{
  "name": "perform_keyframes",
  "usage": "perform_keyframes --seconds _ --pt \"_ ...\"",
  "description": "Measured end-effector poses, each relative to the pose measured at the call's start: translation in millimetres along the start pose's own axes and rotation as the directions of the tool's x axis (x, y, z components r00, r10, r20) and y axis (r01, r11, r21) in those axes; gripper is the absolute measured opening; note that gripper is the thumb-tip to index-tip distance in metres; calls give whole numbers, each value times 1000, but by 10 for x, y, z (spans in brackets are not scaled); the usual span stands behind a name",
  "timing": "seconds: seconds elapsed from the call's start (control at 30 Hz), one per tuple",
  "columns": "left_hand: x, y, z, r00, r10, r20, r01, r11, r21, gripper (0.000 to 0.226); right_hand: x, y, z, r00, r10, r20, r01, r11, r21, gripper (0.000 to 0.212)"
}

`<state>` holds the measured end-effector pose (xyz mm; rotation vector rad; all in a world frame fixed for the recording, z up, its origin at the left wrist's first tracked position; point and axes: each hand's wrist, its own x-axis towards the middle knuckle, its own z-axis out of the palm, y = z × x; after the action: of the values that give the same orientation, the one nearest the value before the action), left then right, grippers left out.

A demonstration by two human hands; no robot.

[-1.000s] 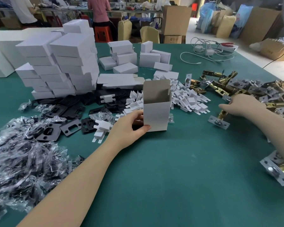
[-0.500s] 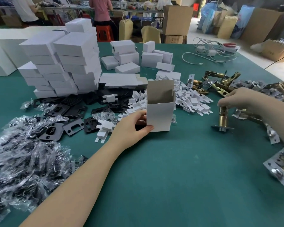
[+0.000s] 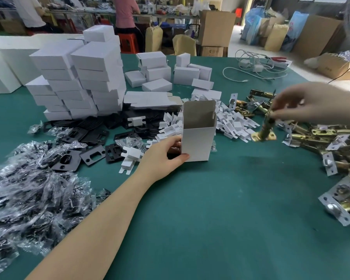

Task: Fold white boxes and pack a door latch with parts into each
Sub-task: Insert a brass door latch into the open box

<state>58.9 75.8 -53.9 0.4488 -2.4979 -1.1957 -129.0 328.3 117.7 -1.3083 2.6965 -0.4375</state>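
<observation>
Upright open-topped white cardboard box (image 3: 198,138) stands on the green table mat (image 3: 220,219) mid-table, long axis vertical, top flap up at the back, mouth facing up; the grey inside that shows holds nothing. Left hand (image 3: 162,158) grips its lower left corner, thumb on the front face, fingers round the side. Right hand (image 3: 311,104) pinches the top end of a brass-coloured door latch (image 3: 266,128), lifted off the table to the right of the box and apart from it; latch's long axis runs near vertical, slightly tilted, faceplate end pointing down, motion-blurred. Pile of loose brass latches with silver faceplates (image 3: 331,144) lies at right. Heap of small white cardboard inserts (image 3: 232,124) sits just behind and beside the box. Black metal strike plates (image 3: 89,156) and clear plastic parts bags (image 3: 28,195) spread at left. Stack of closed white boxes (image 3: 79,77) stands at back left, flat unfolded box blanks (image 3: 150,99) beside it.
</observation>
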Motion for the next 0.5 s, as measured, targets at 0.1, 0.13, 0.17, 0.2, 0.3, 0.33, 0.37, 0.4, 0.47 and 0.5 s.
perform_keyframes --seconds 0.1,0.13,0.17,0.2,0.3,0.33,0.37,0.4,0.47,0.5 --pt "-1 3 -24 1000 7 18 -6 1000 -27 42 43 -370 -143 990 -64 -130 91 972 216 32" --pt "-1 -5 -31 1000 7 30 -5 999 -36 42 78 -473 -161 988 -38 -148 85 941 327 25" --pt "1 -16 -36 999 8 44 -6 999 -46 40 117 -573 -167 988 4 -154 62 905 421 18" --pt "3 -31 -36 998 12 59 -9 998 -54 39 153 -678 -159 988 46 -148 33 871 490 14" --pt "5 -56 -42 996 22 90 -18 998 -53 42 243 -937 -70 991 73 -116 1 843 538 12" --pt "8 -59 -44 995 23 96 -19 999 -50 43 259 -996 -24 992 48 -115 17 860 510 12" --pt "12 -60 -44 995 23 100 -18 999 -45 43 275 -1039 22 993 14 -115 41 883 467 11" --pt "17 -63 -43 995 20 102 -16 999 -40 43 291 -1073 69 993 -21 -115 67 908 413 12" --pt "19 -60 -45 995 10 103 -7 999 -34 44 314 -1108 143 988 -89 -129 120 960 253 14" --pt "18 -59 -45 994 9 105 -5 999 -34 45 327 -1118 173 983 -122 -139 143 977 157 16"
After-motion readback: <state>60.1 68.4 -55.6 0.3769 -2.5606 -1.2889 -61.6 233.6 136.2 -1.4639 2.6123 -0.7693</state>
